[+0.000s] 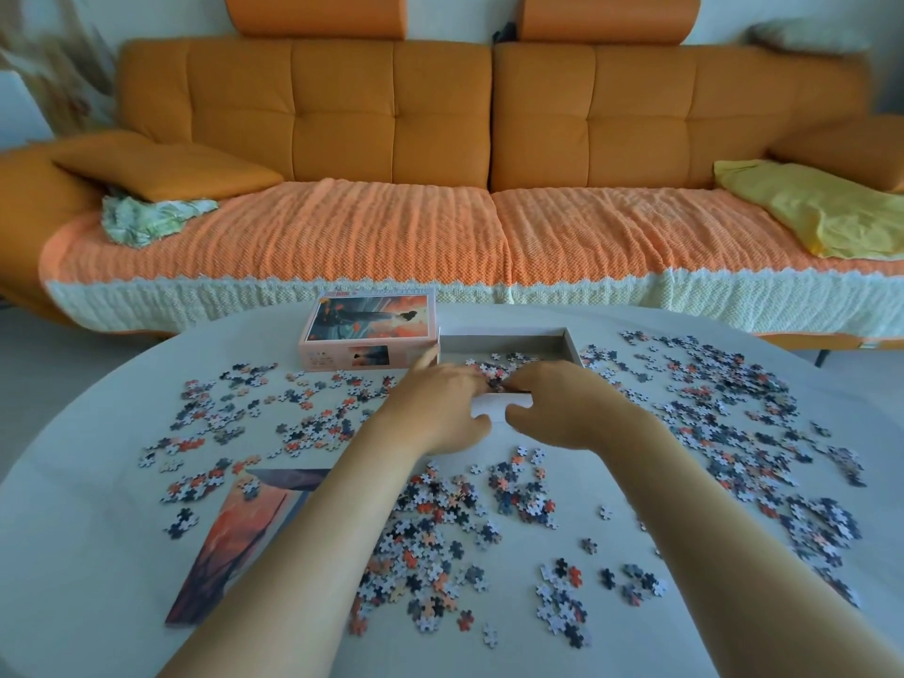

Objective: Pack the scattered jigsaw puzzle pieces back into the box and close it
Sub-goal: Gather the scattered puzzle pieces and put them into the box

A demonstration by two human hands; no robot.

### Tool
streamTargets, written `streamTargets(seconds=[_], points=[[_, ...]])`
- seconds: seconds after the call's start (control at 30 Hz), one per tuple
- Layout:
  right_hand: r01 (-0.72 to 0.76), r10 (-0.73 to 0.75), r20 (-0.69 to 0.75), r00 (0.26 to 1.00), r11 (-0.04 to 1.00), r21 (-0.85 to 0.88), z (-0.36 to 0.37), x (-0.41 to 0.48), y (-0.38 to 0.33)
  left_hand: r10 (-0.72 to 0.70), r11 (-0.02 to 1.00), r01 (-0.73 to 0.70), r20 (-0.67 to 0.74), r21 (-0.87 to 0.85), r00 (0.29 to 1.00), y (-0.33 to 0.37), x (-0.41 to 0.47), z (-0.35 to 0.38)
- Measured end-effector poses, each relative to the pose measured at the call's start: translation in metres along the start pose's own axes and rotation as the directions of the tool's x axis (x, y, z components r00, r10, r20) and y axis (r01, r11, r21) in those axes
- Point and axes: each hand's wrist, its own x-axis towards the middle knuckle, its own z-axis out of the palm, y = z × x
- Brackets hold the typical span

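**Both hands at the near wall of the box, most pieces not yet packed**

Head view: the open box [571, 342] stands on the table [98, 555] directly beyond both hands, and its near wall lies under the fingers. The left hand [435, 408] reaches forward with rather straight fingers, which touch a small heap [494, 369] of pieces inside the box; it grips nothing that I can see. The fingers of the right hand [567, 408] bend toward the same heap. Whether they pinch some pieces or only push them, I cannot tell (the fingertips are blurred there).

The lid [364, 330] stands just beyond the left hand, touching the left side of the box or nearly so. The puzzle pieces [430, 530] lie scattered in front of the wrists, to the left of the left hand, and densely to the right of the right hand. A printed sheet [230, 540] lies under the left forearm, with a few pieces on it. A sofa [391, 115] is behind the table.

In my judgement the pieces are very light, thin and stiff card. One by one they are slow to pinch, so it is better to sweep them into a pile with flat fingers and scoop them between two cupped palms. The lid is light and a little flexible; it is best held by its two short sides.
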Motion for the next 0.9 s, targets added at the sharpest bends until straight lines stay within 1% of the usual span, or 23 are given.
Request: streamTargets(seconds=[0.07,0.1,0.17,0.2,0.23,0.27,0.33,0.37,0.4,0.47,0.53,0.57,0.63,0.7,0.8,0.83,0.9], points=[[-0.01,0.011,0.068,0.998,1.0,-0.02,0.003,0.002,0.001,-0.008,1.0,0.008,0.018,0.03,1.0,-0.001,0.003,-0.004],[-0.02,0.022,0.068,0.997,0.999,-0.033,0.002,0.003,0.001,-0.01,0.999,0.01,0.01,0.044,1.0,-0.001,0.003,-0.004],[-0.039,0.041,0.059,0.997,0.999,-0.035,0.001,0.005,0.0,0.003,0.998,0.0,-0.055,0.061,0.998,-0.001,0.002,-0.004],[-0.022,0.024,0.054,0.998,0.999,-0.042,0.0,0.006,0.0,0.002,0.998,0.004,-0.101,0.06,0.995,-0.001,0.0,-0.003],[0.007,-0.004,0.06,0.998,0.999,-0.054,-0.002,0.007,-0.002,-0.03,0.999,0.033,-0.128,0.022,0.991,-0.002,-0.001,-0.003],[0.031,-0.028,0.079,0.997,0.998,-0.046,-0.004,0.007,-0.004,-0.09,0.995,0.083,-0.125,-0.059,0.988,-0.003,-0.003,-0.003],[0.062,-0.065,0.148,0.987,0.998,0.028,-0.007,0.009,-0.012,-0.207,0.951,0.185,-0.063,-0.247,0.976,-0.007,-0.005,-0.004],[0.068,-0.075,0.185,0.98,0.997,0.044,-0.007,0.012,-0.015,-0.233,0.928,0.213,-0.033,-0.306,0.972,-0.009,-0.006,-0.004],[0.063,-0.068,0.222,0.973,0.998,0.03,-0.007,0.015,-0.017,-0.244,0.911,0.224,-0.016,-0.345,0.97,-0.01,-0.007,-0.003],[0.038,-0.02,0.267,0.964,0.997,-0.064,-0.005,0.022,-0.016,-0.254,0.884,0.224,-0.021,-0.411,0.967,-0.011,-0.01,-0.003],[0.024,0.011,0.264,0.964,0.991,-0.132,-0.005,0.026,-0.014,-0.272,0.859,0.227,-0.032,-0.459,0.962,-0.012,-0.012,-0.004],[0.035,-0.004,0.251,0.968,0.992,-0.118,-0.005,0.026,-0.014,-0.278,0.848,0.229,-0.033,-0.477,0.96,-0.012,-0.013,-0.004],[0.059,-0.055,0.223,0.973,0.998,-0.009,-0.004,0.025,-0.014,-0.274,0.844,0.221,-0.039,-0.489,0.961,-0.014,-0.014,-0.005],[0.046,-0.062,0.232,0.971,0.996,0.071,-0.001,0.025,-0.015,-0.267,0.843,0.212,-0.043,-0.494,0.963,-0.015,-0.015,-0.005],[0.022,-0.032,0.19,0.981,0.998,0.056,-0.001,0.021,-0.014,-0.261,0.843,0.207,-0.04,-0.497,0.965,-0.015,-0.017,-0.005],[0.013,-0.032,0.154,0.988,0.993,0.118,-0.003,0.019,-0.012,-0.252,0.855,0.199,-0.046,-0.479,0.967,-0.014,-0.018,-0.004],[0.006,-0.024,0.055,0.998,0.955,0.298,-0.007,0.013,-0.008,-0.233,0.883,0.175,-0.085,-0.436,0.969,-0.013,-0.019,-0.002]])
